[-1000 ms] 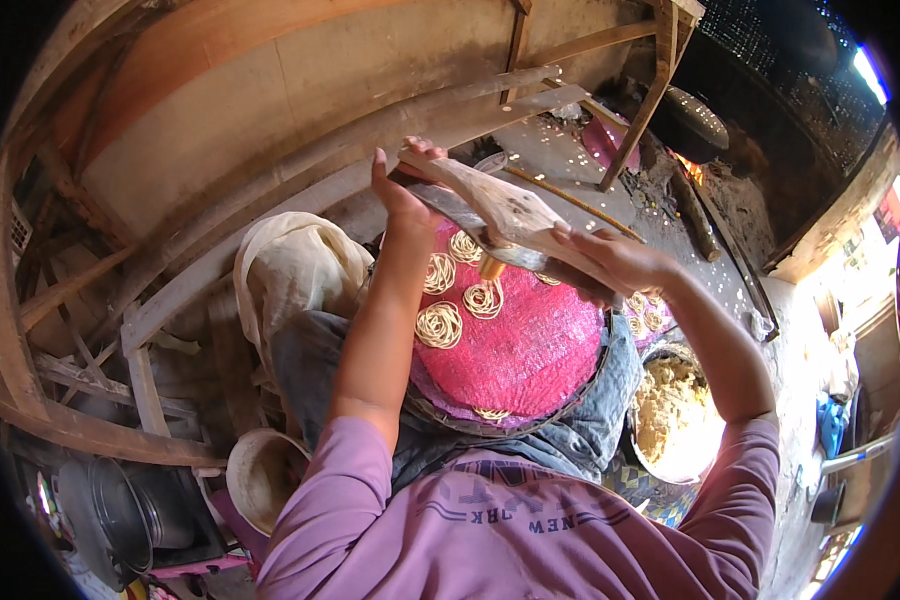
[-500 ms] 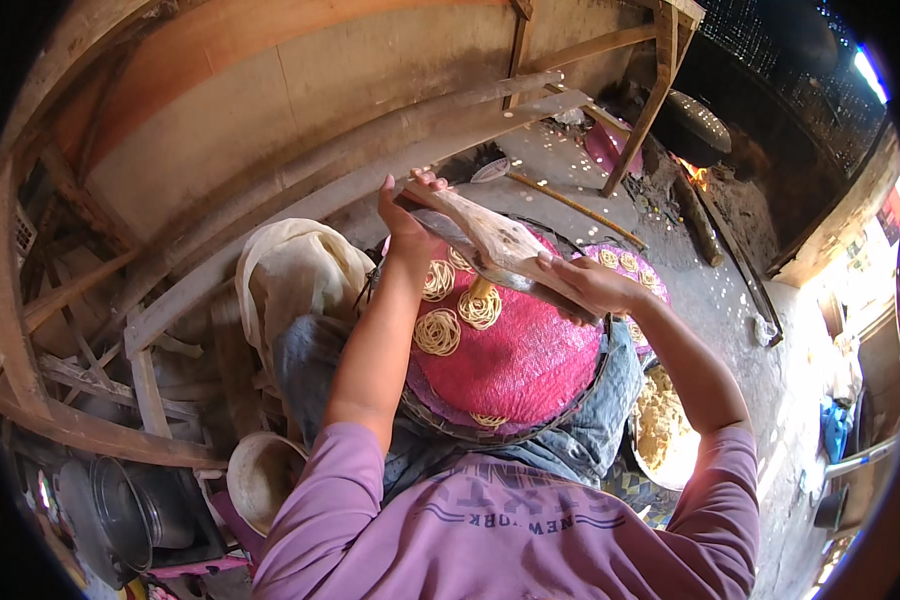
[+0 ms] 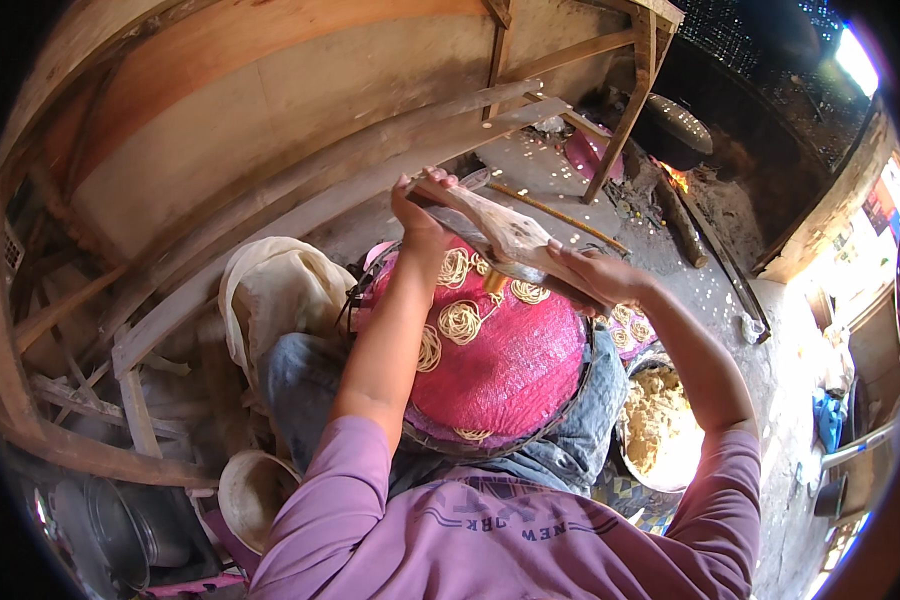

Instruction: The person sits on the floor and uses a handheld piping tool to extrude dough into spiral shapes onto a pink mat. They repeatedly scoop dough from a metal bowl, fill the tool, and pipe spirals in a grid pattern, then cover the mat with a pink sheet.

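A long wooden hand press is held level over a round tray. My left hand is closed round its far-left end, and my right hand grips its right end. Below the press's middle, a short brass-coloured tube points down. Pink plastic sheeting covers the tray, which rests across my lap. Several pale dough-strand coils lie on it, among them a round coil with a loose strand trailing toward the tube. Another coil shows just right of the tube. My arms and the press hide part of the tray.
A basin of crumbly yellowish dough stands by my right leg, below a second pink-covered surface with coils. Pale cloth lies at left above a bucket. A fire burns under a pot at far right, near wooden posts.
The press has shifted slightly away from the coil it stood over, toward the tray's far side. That coil now lies uncovered with a strand trailing. Both hands keep their grip; the view has shifted slightly.
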